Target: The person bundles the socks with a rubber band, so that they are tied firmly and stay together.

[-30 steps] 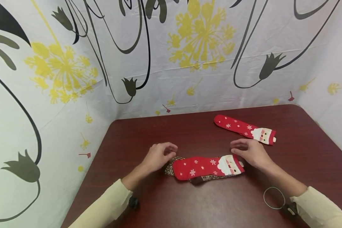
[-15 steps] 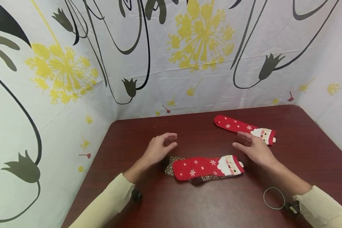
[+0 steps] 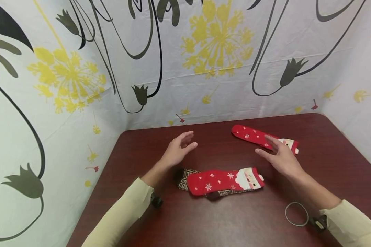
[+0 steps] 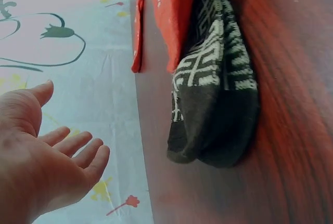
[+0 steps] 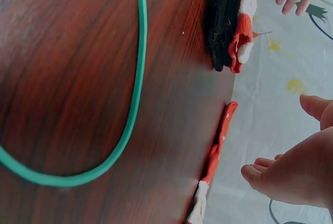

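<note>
A red sock (image 3: 216,181) with white snowflakes and a Santa face lies flat across a dark sock (image 3: 183,181) with a pale maze pattern. In the left wrist view, the dark sock's plain toe (image 4: 223,125) sticks out beyond the red one. A second red Santa sock (image 3: 253,135) lies at the back right. My left hand (image 3: 177,149) hovers behind the left end of the pile, fingers loose, holding nothing. My right hand (image 3: 282,159) is raised with thumb and fingers apart; it covers part of the second red sock from the head view, with nothing in its grasp.
A thin green ring (image 3: 287,214) lies on the dark red wooden table (image 3: 235,219) near my right wrist. Behind the table's back edge hangs a white cloth (image 3: 173,68) with flower prints, continuing along both sides.
Both hands have lifted off the sock pile and moved toward the back of the table, their fingers spreading wider. The socks and the ring stay in place.
</note>
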### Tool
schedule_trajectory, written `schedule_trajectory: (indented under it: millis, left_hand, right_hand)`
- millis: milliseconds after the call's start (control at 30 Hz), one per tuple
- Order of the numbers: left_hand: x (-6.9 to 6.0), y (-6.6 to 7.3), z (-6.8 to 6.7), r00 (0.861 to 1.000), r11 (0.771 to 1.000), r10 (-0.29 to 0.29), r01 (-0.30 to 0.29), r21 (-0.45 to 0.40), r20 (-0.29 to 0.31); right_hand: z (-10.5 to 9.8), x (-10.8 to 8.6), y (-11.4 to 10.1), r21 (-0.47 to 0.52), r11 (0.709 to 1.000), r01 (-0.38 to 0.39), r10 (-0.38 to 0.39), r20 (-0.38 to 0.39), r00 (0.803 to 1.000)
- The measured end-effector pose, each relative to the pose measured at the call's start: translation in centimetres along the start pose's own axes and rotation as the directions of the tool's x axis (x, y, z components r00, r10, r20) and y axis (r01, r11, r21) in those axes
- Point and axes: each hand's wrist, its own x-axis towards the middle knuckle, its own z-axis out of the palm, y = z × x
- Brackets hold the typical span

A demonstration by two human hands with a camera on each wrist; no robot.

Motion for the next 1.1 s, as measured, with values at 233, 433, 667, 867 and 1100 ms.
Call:
schedule_trajectory:
  millis: [233, 433, 667, 867, 1100]
  left_hand:
    - [1.5, -0.3, 0.6, 1.0, 0.999, -0.001, 0.001, -0.038, -0.011]
    - [2.9, -0.3, 1.4, 1.0, 0.997, 0.002, -0.002, -0.078, -0.005]
    - [4.6, 0.2, 2.5, 1.0, 0.99, -0.022, 0.02, -0.141, -0.008]
    - [6.0, 0.4, 3.7, 0.998, 0.973, -0.061, 0.057, -0.224, -0.01]
    - [7.6, 0.6, 5.2, 0.994, 0.962, -0.106, 0.102, -0.252, -0.002]
  right_hand:
    - [-0.5, 0.1, 0.6, 0.038, 0.999, 0.009, -0.007, -0.072, 0.997]
    - [-1.0, 0.1, 1.0, 0.043, 0.999, 0.022, -0.016, -0.126, 0.992]
    - [-1.6, 0.0, 1.5, 0.068, 0.997, 0.03, -0.017, -0.179, 0.984]
    - [-2.7, 0.3, 2.7, 0.11, 0.993, -0.03, 0.056, -0.239, 0.969]
    - [-4.0, 1.1, 4.2, 0.306, 0.946, -0.104, 0.193, -0.277, 0.941]
